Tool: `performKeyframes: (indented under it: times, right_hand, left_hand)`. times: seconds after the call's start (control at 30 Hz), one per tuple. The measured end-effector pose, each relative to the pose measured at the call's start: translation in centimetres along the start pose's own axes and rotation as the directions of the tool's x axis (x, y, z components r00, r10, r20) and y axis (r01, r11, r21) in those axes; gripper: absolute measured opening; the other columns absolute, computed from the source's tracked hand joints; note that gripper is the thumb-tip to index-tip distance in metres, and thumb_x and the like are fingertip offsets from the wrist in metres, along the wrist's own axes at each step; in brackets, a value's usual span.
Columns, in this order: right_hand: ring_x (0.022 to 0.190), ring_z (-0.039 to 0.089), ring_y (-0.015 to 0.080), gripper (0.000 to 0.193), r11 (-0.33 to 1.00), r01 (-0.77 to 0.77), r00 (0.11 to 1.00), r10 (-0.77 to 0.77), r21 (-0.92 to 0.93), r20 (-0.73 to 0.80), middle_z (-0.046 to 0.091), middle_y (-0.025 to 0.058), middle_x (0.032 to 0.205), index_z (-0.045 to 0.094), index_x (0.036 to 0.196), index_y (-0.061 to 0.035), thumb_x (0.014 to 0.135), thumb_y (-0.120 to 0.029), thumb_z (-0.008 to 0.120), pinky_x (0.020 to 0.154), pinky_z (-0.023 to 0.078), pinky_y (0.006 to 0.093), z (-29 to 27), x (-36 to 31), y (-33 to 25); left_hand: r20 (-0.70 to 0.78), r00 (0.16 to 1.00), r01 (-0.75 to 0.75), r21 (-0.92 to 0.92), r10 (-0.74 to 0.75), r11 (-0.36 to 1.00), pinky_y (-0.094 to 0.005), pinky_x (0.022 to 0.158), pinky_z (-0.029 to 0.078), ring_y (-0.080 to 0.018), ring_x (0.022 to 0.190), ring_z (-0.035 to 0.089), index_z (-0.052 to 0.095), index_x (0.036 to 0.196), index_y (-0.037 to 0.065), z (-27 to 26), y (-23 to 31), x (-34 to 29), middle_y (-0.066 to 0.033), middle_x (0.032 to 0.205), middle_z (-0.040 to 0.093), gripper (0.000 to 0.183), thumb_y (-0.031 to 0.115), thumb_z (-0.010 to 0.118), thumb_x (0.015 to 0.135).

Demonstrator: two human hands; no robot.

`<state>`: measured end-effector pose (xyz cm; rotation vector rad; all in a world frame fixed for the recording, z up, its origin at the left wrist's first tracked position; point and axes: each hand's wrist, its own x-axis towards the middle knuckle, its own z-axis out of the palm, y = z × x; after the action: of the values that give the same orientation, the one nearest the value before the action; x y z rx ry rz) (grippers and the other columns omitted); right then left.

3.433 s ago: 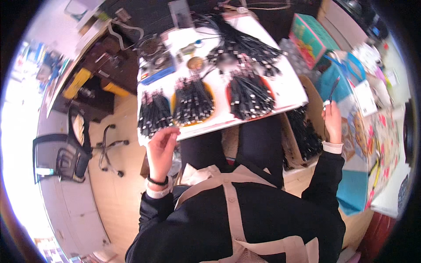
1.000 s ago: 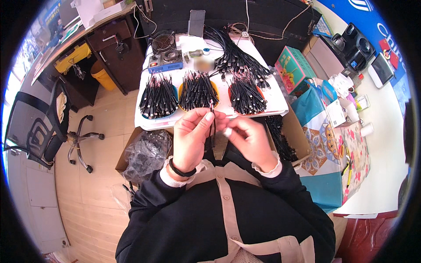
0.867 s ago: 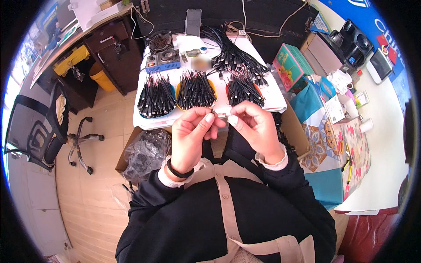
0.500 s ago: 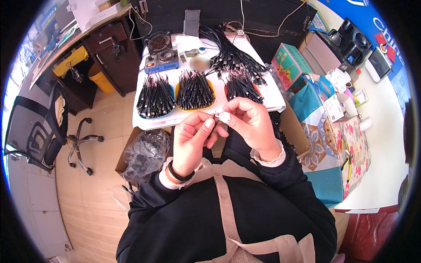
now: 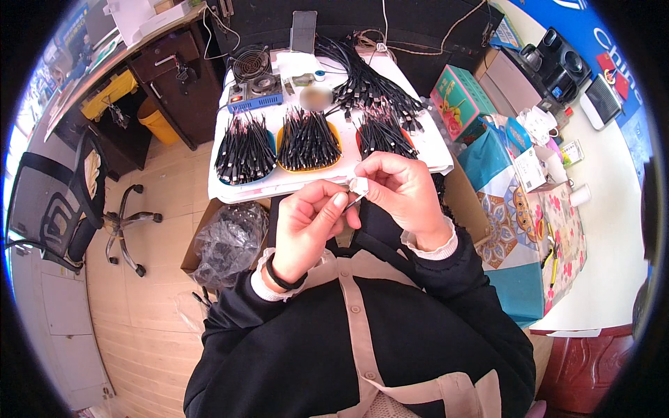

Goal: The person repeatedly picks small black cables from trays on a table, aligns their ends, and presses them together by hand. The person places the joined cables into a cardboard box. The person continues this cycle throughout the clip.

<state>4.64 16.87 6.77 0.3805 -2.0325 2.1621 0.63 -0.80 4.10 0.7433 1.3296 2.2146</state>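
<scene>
My left hand [image 5: 306, 221] pinches a short black cable [image 5: 355, 201] between thumb and forefinger. From the other side, my right hand [image 5: 405, 196] closes its thumb and forefinger on the cable's upper end. A white scrap [image 5: 359, 186] shows at the right thumb tip; I cannot tell whether it is tape on the thumb or something held. Just beyond my hands, upright bundles of black cables stand in three trays: a blue tray [image 5: 242, 182], a yellow tray [image 5: 311, 168] and a red tray [image 5: 416, 148]. The fingers hide the cable's tip.
On the white table [image 5: 221, 193] lie a loose cable heap [image 5: 373, 87], a blue soldering-type unit [image 5: 255, 103] and a small fan [image 5: 251, 65]. Below left is a carton with clear plastic [image 5: 230, 240]. An office chair [image 5: 63, 202] stands left; a cluttered counter [image 5: 606, 258] runs along the right.
The pinched cable has tilted toward the right. My right hand has shifted slightly right and down, and both hands remain together in front of the trays.
</scene>
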Motion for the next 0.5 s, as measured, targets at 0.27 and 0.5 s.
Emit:
performKeyframes:
  times: [0.27,0.5]
  right_hand:
    - [0.081,0.062,0.0105,0.011,0.805,-0.175,0.984,0.149,0.566,0.093,0.064,0.0046,0.089,0.06,0.099,-0.0016,0.092,-0.01,0.061,0.071,0.049,0.0214,0.6,-0.3,1.8]
    - [0.082,0.062,0.0114,0.011,0.818,-0.139,0.99,0.129,0.558,0.057,0.064,0.0051,0.09,0.059,0.1,-0.0005,0.093,-0.009,0.06,0.075,0.05,0.0234,1.1,-0.5,1.7]
  left_hand:
    - [0.046,0.998,-0.025,-0.131,0.031,0.991,-0.0166,0.045,0.025,-0.0033,0.048,0.035,0.059,0.099,-0.004,-0.1,-0.1,-0.1,-0.0121,0.074,0.063,0.017,0.01,0.049,0.098]
    - [0.099,0.994,0.079,-0.288,-0.052,0.954,-0.0176,0.044,0.022,-0.003,0.045,0.029,0.057,0.095,-0.001,-0.2,0.1,0.1,-0.0106,0.07,0.061,0.019,0.013,0.045,0.1]
